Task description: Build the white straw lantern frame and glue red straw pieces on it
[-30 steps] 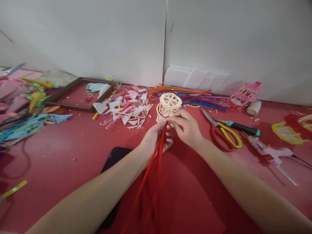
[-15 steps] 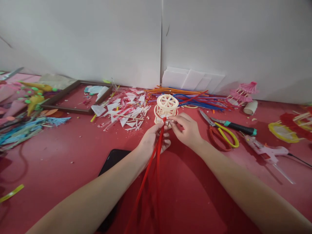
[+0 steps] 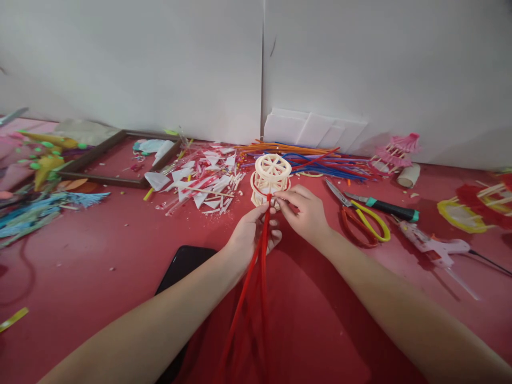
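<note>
A small cream lattice cage (image 3: 270,177) with a spoked round top stands on the red table (image 3: 100,250). Long red strips (image 3: 252,288) run from its base toward me. My left hand (image 3: 250,232) is closed around the red strips just below the cage. My right hand (image 3: 306,213) pinches a red strip at the cage's lower rim, fingers pressed together.
Yellow-handled scissors (image 3: 366,221), a teal-handled tool (image 3: 390,210) and a pink glue gun (image 3: 434,246) lie right. Coloured strips (image 3: 320,160) lie behind the cage, white and red scraps (image 3: 200,181) left of it. A black phone (image 3: 182,266) lies under my left forearm. A wooden frame (image 3: 104,157) sits left.
Both hands and the cage have stayed almost still; the view has shifted slightly to the right. My right fingers have moved a little lower along the cage's rim.
</note>
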The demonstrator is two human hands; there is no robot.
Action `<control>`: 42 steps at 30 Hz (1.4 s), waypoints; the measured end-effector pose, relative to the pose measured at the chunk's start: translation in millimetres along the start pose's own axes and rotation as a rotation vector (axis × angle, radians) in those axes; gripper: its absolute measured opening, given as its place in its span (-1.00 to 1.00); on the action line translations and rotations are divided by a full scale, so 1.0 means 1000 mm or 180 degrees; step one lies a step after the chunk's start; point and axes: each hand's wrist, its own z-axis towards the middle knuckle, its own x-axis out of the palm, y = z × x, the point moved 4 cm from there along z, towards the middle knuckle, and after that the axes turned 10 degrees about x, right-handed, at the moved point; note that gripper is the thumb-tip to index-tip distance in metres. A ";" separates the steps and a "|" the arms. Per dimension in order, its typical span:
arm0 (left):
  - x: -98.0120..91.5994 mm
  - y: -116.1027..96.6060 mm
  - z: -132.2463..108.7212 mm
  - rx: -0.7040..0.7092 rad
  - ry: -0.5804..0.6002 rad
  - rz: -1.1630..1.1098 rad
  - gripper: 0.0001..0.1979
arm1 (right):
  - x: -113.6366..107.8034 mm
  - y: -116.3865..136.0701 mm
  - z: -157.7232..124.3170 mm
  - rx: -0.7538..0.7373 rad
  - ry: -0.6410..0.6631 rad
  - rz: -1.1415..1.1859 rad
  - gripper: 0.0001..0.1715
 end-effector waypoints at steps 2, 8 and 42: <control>0.000 0.000 0.000 -0.0017 0.0047 -0.0045 -0.91 | 0.000 0.000 0.000 -0.0008 0.0009 -0.0015 -0.77; -0.001 0.001 0.000 -0.0033 0.0093 -0.0112 -0.90 | 0.001 -0.001 0.000 0.0037 0.0035 -0.0051 -0.76; 0.014 0.019 -0.045 0.0842 0.1087 0.2265 -0.77 | -0.128 -0.089 -0.041 0.1987 0.2310 -0.3005 -0.90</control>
